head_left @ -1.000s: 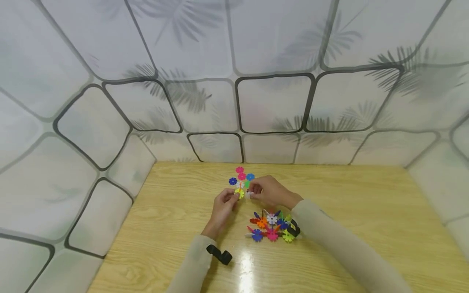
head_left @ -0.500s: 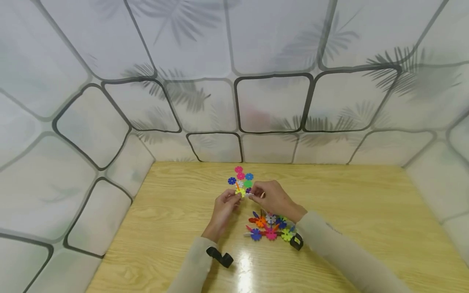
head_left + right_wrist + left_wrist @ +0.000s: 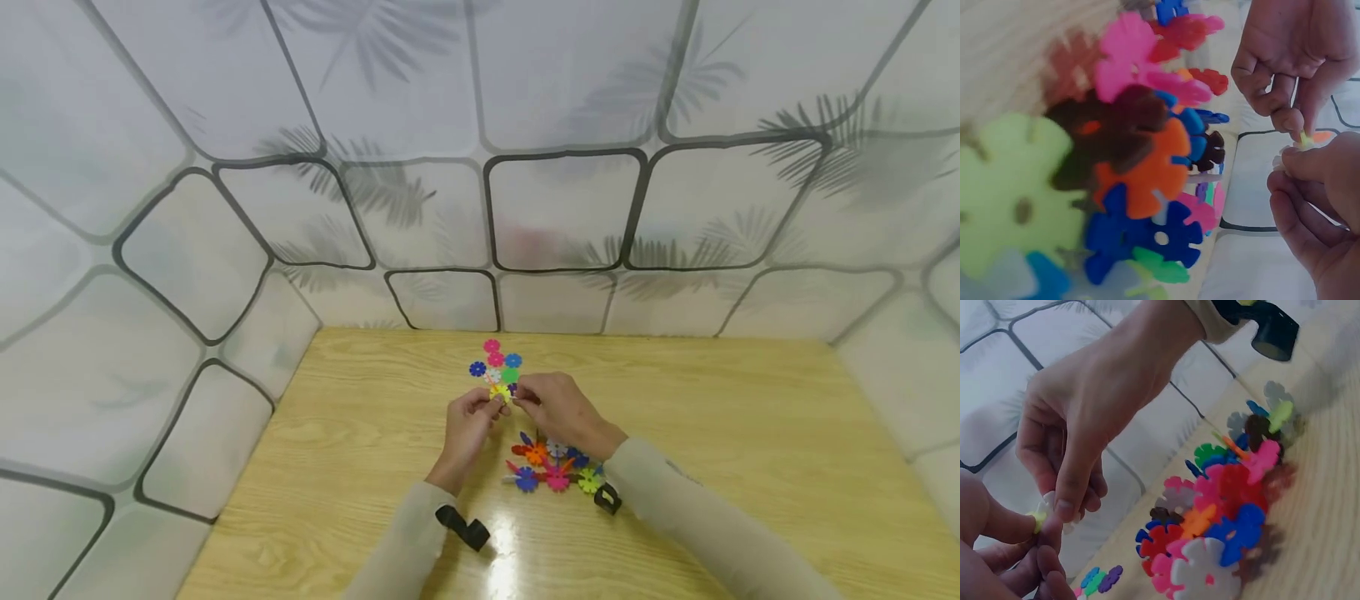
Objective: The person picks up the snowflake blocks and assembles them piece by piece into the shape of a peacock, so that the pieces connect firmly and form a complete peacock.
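My left hand [image 3: 467, 429] pinches a yellow flower-shaped interlocking disc [image 3: 500, 392] between thumb and fingers. An orange disc [image 3: 1322, 135] sticks out beside the yellow one in the right wrist view. My right hand [image 3: 561, 410] pinches a white flower-shaped disc [image 3: 1278, 162], largely covered by its fingers. The two hands meet, and the white and yellow discs are close against each other; whether their slots engage is hidden. Nearer me, under the right forearm, stands a built cluster of many-coloured discs [image 3: 557, 477].
Several loose discs lie flat beyond the hands, among them pink [image 3: 491, 345], dark blue [image 3: 477, 368], light blue [image 3: 513, 360], green [image 3: 509, 376] and purple [image 3: 1110, 579]. The wooden table [image 3: 360, 417] ends at a patterned fabric wall [image 3: 555, 217].
My left hand has shifted slightly right with the yellow disc, closing the gap to the right hand. The right hand has come a little nearer me, uncovering the purple disc.
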A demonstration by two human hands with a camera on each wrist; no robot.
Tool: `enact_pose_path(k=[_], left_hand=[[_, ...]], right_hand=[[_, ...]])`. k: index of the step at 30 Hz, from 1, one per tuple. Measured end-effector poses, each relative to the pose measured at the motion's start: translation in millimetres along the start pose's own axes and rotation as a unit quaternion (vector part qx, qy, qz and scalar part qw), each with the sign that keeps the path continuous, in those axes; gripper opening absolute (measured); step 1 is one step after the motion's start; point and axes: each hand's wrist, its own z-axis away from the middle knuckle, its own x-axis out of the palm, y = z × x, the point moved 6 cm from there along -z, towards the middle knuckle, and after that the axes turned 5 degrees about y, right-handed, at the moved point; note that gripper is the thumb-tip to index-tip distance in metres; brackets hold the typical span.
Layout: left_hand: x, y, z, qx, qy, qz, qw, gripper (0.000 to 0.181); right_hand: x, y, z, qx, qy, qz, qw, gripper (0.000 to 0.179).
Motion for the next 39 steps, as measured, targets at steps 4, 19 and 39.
enact_pose_path(k=[4, 19, 39], left_hand=[[-1.5, -0.8, -2.1, -0.003, 0.001, -0.003, 1.0000, 0.018], [-8.4, -21.2, -6.4, -0.005, -0.041, -0.010, 0.9991, 0.021], [-25.4, -36.0, -15.9, -0.079, 0.039, 0.118, 0.9890, 0.010]], right_hand=[[3, -2, -3.2, -0.015, 0.002, 0.036, 0.9992, 0.010], [3, -9, -8.2, -0.053, -0.027, 0.074, 0.9955, 0.008], [26, 41, -42.2, 0.103, -0.202, 0.087, 0.9700, 0.029]])
